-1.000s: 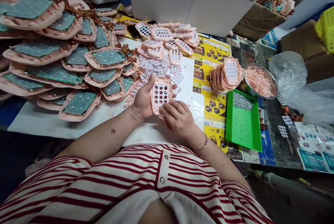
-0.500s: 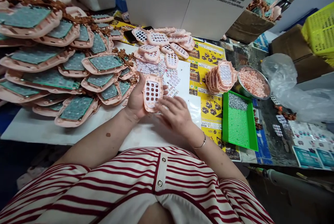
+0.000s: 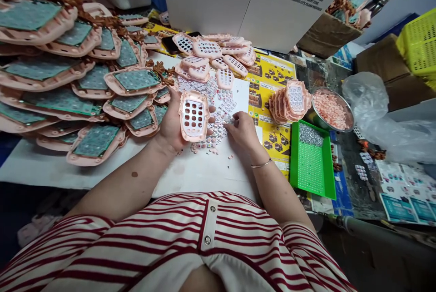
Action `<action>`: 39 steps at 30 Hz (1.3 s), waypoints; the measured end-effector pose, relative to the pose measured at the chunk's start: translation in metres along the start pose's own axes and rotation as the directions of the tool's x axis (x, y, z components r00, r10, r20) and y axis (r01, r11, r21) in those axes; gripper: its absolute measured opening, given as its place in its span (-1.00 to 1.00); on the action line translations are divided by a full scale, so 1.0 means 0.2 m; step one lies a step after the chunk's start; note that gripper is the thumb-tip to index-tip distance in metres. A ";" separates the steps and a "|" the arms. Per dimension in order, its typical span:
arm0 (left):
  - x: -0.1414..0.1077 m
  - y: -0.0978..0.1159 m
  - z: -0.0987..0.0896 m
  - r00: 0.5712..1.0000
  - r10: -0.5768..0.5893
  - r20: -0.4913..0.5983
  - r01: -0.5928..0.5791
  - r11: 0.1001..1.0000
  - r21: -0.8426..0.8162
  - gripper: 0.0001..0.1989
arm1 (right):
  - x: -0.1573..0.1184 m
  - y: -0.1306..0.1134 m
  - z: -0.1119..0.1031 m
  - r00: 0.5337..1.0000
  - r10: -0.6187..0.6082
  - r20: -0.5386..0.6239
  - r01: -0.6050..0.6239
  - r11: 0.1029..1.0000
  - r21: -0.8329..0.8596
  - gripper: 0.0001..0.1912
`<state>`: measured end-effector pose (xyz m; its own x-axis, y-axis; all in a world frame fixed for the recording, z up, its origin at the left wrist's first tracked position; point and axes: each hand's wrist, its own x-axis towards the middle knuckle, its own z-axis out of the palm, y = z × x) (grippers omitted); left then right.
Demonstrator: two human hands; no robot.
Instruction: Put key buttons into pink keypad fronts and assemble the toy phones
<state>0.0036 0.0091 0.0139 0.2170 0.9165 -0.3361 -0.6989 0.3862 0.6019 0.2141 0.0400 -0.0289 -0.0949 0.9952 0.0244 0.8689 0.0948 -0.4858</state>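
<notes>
My left hand point(image 3: 172, 121) holds a pink plastic shell point(image 3: 194, 116) with rows of dark openings in its white face, the palm under it and fingertips showing past its right edge. To the right, my right hand point(image 3: 241, 129) is closed in a pinch over a spread of small pale key pieces point(image 3: 223, 101); whatever is between its fingertips is too small to make out. Behind the pieces lies a heap of similar pink shells point(image 3: 207, 49). Farther right stands a stack of pink shells point(image 3: 294, 97) whose top one has its openings filled.
Pink shells with green circuit boards point(image 3: 98, 141) are piled at the left. At the right are a metal bowl point(image 3: 352, 124) of pink parts, a green tray point(image 3: 311, 169) with small silvery parts, and plastic bags point(image 3: 364, 92). A large carton point(image 3: 218, 6) stands behind.
My right hand has left the shell and moved right onto the small pieces, its fingers now pinched. The shell in my left hand has shifted slightly left and shows more fully.
</notes>
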 end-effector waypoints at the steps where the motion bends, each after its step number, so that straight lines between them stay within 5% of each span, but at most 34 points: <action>1: 0.00 0.00 0.00 1.000 0.000 0.004 0.000 1.000 -0.002 -0.14 | 0.00 0.01 0.01 0.999 0.039 -0.017 -0.036 0.991 0.130 -0.69; 3: 0.00 0.00 0.00 1.000 -0.005 0.006 0.005 1.000 -0.013 -0.14 | -0.01 0.03 0.02 0.991 0.130 -0.015 -0.110 0.895 0.432 -0.70; 6: 0.00 0.00 0.00 1.000 -0.008 0.003 0.008 0.999 -0.036 -0.15 | -0.02 0.04 0.01 0.970 0.239 0.034 -0.181 0.624 0.760 -0.65; 9: 0.00 0.00 0.00 1.000 -0.020 -0.004 0.020 0.997 -0.075 -0.17 | -0.03 0.04 -0.03 0.948 0.312 0.066 -0.208 0.447 0.870 -0.60; 16: 0.00 -0.01 0.00 1.000 -0.030 0.000 0.030 0.995 -0.099 -0.18 | -0.06 -0.01 -0.09 0.950 0.288 0.123 -0.208 0.287 0.935 -0.63; 19: 0.00 -0.02 0.00 0.999 -0.042 0.030 0.044 0.996 -0.079 -0.19 | -0.09 -0.06 -0.10 0.966 0.243 0.088 -0.164 0.316 0.934 -0.70; 22: 0.00 -0.05 -0.01 0.996 -0.057 0.070 0.062 0.996 -0.069 -0.19 | -0.14 -0.14 -0.11 0.985 0.125 -0.120 0.041 0.505 0.862 -0.78; 24: 0.01 -0.07 -0.01 0.992 -0.078 0.099 0.087 0.993 -0.082 -0.19 | -0.18 -0.19 -0.11 0.950 -0.047 -0.309 0.250 0.706 0.662 -0.87; 26: 0.02 -0.10 -0.02 0.985 -0.105 0.134 0.119 0.987 -0.105 -0.20 | -0.21 -0.24 -0.10 0.868 -0.293 -0.402 0.444 0.820 0.361 -0.94; 29: 0.02 -0.12 0.00 0.981 -0.097 0.167 0.122 0.983 -0.141 -0.21 | -0.23 -0.27 -0.07 0.721 -0.587 -0.369 0.639 0.769 0.025 -0.85; 31: 0.01 -0.12 0.02 0.984 -0.069 0.162 0.094 0.984 -0.152 -0.20 | -0.23 -0.27 -0.04 0.677 -0.671 -0.303 0.686 0.724 -0.069 -0.82; 39: -0.01 -0.10 0.06 0.987 -0.042 0.156 0.055 0.995 -0.085 -0.22 | -0.24 -0.30 -0.10 0.747 -0.664 -0.045 0.650 0.742 -0.162 -0.71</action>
<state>0.0253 0.0000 0.0102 0.3497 0.9046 -0.2435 -0.7412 0.4262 0.5186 0.1762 -0.0134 0.0157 -0.6258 0.6814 0.3795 0.6623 0.7212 -0.2030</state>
